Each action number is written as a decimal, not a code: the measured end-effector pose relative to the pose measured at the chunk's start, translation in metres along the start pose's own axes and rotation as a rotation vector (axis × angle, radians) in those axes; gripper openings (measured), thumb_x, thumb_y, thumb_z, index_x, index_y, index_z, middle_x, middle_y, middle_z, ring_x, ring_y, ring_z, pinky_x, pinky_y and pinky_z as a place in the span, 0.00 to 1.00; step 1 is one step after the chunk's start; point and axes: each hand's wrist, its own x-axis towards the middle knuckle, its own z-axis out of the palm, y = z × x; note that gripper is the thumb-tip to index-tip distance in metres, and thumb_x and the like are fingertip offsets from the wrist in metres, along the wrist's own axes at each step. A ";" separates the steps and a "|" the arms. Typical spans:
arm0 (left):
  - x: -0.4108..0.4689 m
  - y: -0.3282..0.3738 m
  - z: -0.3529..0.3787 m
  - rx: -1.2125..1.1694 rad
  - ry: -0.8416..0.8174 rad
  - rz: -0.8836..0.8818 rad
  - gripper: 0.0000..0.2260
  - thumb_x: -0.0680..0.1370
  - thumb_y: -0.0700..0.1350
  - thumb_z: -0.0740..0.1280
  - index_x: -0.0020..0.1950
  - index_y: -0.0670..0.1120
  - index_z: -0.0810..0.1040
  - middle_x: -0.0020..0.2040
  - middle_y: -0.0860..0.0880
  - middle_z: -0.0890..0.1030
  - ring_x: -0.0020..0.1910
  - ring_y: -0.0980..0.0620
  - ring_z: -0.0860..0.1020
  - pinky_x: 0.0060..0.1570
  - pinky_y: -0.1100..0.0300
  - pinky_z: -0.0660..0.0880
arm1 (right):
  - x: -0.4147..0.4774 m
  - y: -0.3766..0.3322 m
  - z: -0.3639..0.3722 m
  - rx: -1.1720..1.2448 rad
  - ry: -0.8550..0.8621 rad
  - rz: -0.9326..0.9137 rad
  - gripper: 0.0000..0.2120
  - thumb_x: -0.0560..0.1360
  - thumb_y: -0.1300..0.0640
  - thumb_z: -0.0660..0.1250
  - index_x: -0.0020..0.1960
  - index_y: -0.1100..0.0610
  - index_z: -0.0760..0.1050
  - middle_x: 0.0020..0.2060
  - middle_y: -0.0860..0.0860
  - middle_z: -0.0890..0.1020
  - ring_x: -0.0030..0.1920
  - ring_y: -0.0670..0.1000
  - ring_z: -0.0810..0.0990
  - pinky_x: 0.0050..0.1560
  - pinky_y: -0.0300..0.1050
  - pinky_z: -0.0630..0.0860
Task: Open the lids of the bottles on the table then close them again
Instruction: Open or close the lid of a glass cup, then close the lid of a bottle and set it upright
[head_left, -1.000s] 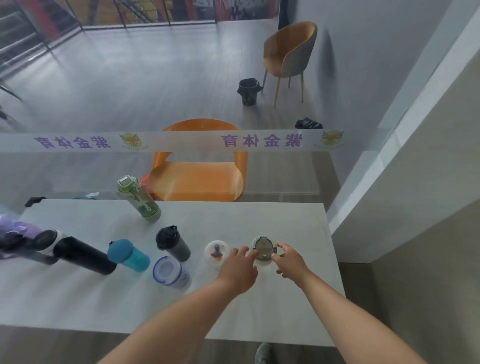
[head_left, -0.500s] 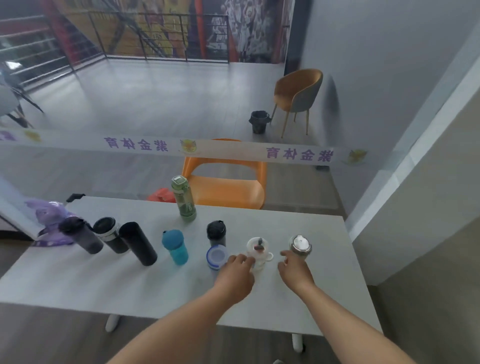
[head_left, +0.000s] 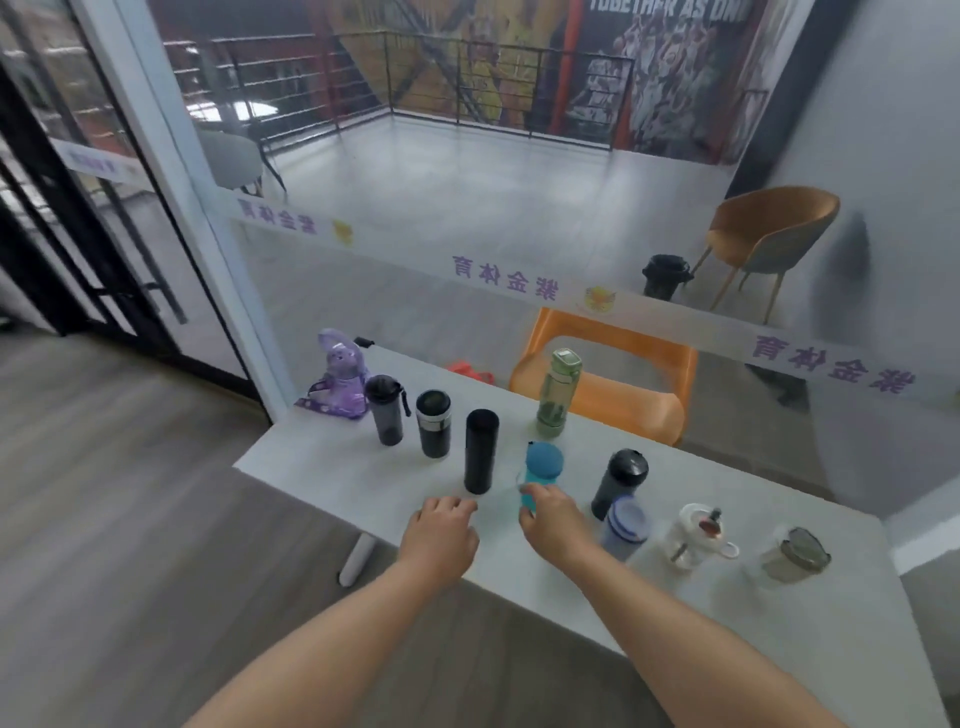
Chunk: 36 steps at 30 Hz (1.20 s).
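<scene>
Several bottles stand on the white table (head_left: 322, 462): a purple one (head_left: 340, 374), a dark one with a strap (head_left: 385, 410), a black-and-white flask (head_left: 434, 423), a tall black flask (head_left: 481, 449), a green bottle (head_left: 557, 392), a teal bottle (head_left: 543, 467), a dark grey bottle (head_left: 621, 480), a blue-lidded bottle (head_left: 626, 525), a clear cup (head_left: 693, 535) and a grey-lidded glass cup (head_left: 792, 553). My right hand (head_left: 553, 525) touches the lower part of the teal bottle, fingers spread. My left hand (head_left: 441, 535) hovers open just below the tall black flask.
An orange chair (head_left: 602, 384) stands behind the table beyond a glass partition with a printed band. The table's left edge and a white leg (head_left: 357, 558) lie near my left hand. Wooden floor lies to the left.
Both hands have left the grey-lidded cup and the clear cup and moved left along the table to the teal bottle and black flask. The view has swung left too.
</scene>
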 end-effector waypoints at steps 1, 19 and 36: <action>-0.001 -0.017 -0.006 -0.010 0.011 -0.029 0.19 0.79 0.50 0.58 0.70 0.52 0.68 0.68 0.50 0.72 0.66 0.46 0.67 0.63 0.51 0.67 | 0.007 -0.018 0.007 -0.006 -0.012 -0.027 0.19 0.80 0.52 0.61 0.71 0.50 0.71 0.67 0.52 0.75 0.65 0.55 0.75 0.65 0.50 0.73; 0.118 -0.294 -0.121 -0.030 0.128 -0.310 0.17 0.78 0.50 0.58 0.67 0.52 0.72 0.64 0.51 0.75 0.63 0.47 0.70 0.62 0.53 0.68 | 0.258 -0.285 0.075 -0.004 -0.105 -0.348 0.17 0.79 0.54 0.62 0.67 0.51 0.75 0.62 0.53 0.79 0.60 0.57 0.78 0.59 0.50 0.76; 0.312 -0.471 -0.149 -0.138 -0.169 -0.022 0.29 0.75 0.54 0.67 0.73 0.50 0.61 0.68 0.47 0.69 0.66 0.45 0.65 0.64 0.52 0.67 | 0.381 -0.344 0.138 -0.153 -0.085 0.137 0.39 0.75 0.41 0.69 0.78 0.50 0.54 0.71 0.53 0.72 0.67 0.59 0.72 0.64 0.55 0.72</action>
